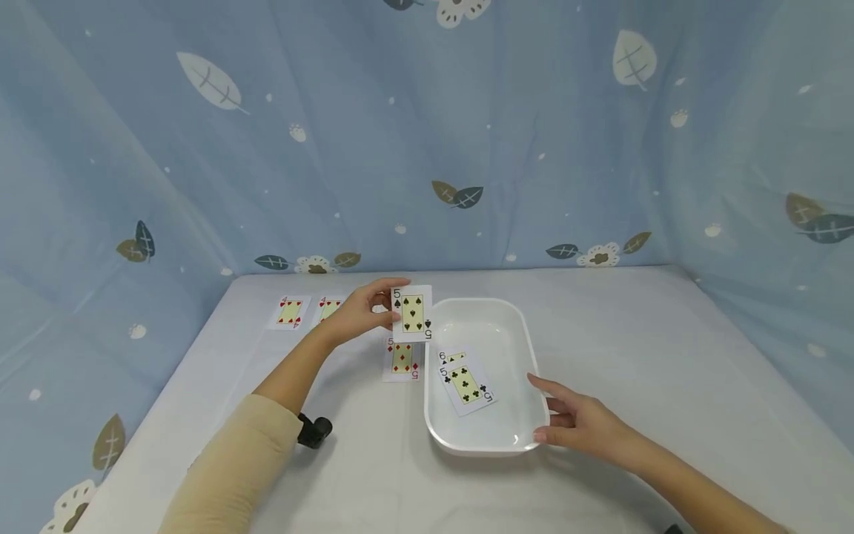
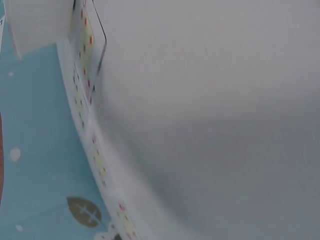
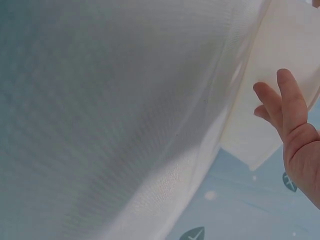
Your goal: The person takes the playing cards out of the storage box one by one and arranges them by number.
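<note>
My left hand (image 1: pixel 363 311) pinches a five of spades playing card (image 1: pixel 413 313) by its left edge, holding it face up beside the left rim of a white plastic basin (image 1: pixel 510 334). Inside the basin a five of clubs (image 1: pixel 465 386) partly covers a black six (image 1: pixel 452 356). On the basin's right side, my right hand (image 1: pixel 583 423) grips the rim near the front corner. The right wrist view has this hand's fingers (image 3: pixel 295 107) against the basin's outer wall (image 3: pixel 275 55). A five of diamonds (image 1: pixel 402 361) lies just left of the basin, its top hidden behind the held card.
Farther left on the white tabletop (image 1: pixel 600 326) lie a four of hearts (image 1: pixel 290 312) and another red card (image 1: pixel 328 307), partly hidden by the left hand. A blue leaf-patterned cloth (image 1: pixel 373 163) hangs behind the table and along both sides. Below the left sleeve shows a black device (image 1: pixel 313 431).
</note>
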The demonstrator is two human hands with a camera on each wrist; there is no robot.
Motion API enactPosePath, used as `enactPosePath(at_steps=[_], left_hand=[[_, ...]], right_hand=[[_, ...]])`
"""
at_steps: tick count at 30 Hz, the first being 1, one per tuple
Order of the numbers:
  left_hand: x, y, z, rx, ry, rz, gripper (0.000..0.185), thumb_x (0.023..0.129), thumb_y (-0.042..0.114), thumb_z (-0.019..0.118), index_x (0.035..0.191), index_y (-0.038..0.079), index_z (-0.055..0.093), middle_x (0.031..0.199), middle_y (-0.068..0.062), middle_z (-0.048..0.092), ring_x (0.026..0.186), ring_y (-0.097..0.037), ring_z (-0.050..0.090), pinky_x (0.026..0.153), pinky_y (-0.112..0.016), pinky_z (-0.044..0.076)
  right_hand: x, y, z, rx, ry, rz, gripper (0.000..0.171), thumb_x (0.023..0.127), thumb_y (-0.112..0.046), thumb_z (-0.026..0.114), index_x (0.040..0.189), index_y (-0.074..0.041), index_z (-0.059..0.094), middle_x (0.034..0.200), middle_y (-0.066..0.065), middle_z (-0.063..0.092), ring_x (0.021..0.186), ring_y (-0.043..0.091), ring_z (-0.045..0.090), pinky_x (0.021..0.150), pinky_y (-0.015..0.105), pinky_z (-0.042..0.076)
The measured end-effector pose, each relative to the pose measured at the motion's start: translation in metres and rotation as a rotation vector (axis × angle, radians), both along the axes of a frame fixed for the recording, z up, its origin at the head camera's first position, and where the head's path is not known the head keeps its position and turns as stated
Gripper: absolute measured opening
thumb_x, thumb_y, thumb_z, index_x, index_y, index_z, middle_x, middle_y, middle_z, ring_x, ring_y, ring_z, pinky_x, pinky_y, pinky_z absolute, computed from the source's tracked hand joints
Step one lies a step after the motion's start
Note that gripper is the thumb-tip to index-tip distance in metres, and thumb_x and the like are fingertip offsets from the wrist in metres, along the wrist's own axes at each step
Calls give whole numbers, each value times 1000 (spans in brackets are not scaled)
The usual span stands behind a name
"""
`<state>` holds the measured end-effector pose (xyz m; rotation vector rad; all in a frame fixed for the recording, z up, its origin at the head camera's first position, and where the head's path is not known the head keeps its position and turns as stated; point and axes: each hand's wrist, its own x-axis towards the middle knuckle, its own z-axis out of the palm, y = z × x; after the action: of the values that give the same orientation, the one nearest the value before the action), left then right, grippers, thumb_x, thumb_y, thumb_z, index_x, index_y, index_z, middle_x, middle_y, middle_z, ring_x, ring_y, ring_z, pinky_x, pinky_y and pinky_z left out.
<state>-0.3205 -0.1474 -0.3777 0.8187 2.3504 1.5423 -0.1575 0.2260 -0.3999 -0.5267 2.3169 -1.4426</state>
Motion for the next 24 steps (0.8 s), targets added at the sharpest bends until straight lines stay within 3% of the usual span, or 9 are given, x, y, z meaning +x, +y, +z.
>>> enactPosePath(at_steps=[11, 18, 24], left_hand=[[6, -43, -2, -33, -23, 52, 58, 86, 6, 68, 139, 10, 44, 97, -14, 54, 88, -21, 58, 72, -39, 56], [11, -66, -8, -66, -81, 83, 58, 86, 7, 68, 139, 13, 43, 99, -15, 51, 87, -24, 57, 76, -51, 54], [11, -79, -15, -97, -134, 98, 62, 85, 5, 68, 141, 11, 41, 101, -16, 47, 88, -26, 57, 74, -44, 56]], right_hand=[[0, -1, -2, 22, 12, -5, 81, 83, -19, 72, 146, 4, 26, 125, 40, 48, 101, 35, 65, 74, 30, 56], [2, -2, -5, -11, 10, 6, 81, 84, -16, 71, 146, 6, 23, 125, 40, 48, 100, 37, 65, 74, 30, 56], [1, -4, -4, -9, 21, 4, 81, 84, -15, 71, 145, 7, 23, 125, 40, 48, 100, 37, 65, 73, 30, 56]])
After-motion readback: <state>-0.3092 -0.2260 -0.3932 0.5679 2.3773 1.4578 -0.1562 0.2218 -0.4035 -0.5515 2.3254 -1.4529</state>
